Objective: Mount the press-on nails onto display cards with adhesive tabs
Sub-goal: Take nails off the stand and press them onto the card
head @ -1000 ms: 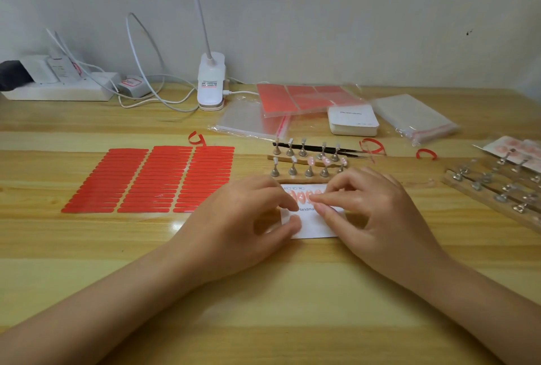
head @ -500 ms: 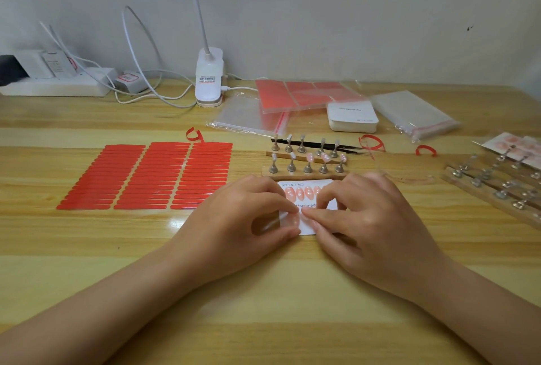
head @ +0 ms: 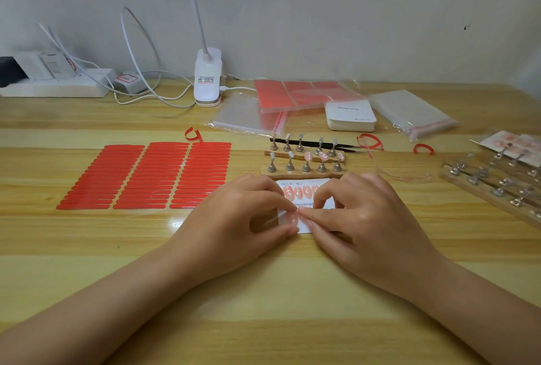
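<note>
Both hands on card, mid-table. Left hand pinches its near edge; right hand fingertips press a nail into the lower row. Top row filled, I judge. Three nails wait on stand; tabs plentiful.

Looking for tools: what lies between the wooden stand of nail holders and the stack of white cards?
In the head view, black tweezers lie on the table between stand and cards.

Pale wooden bench under the fingers, plain grey-white wall beyond them, white clip lamp at its foot.
</note>
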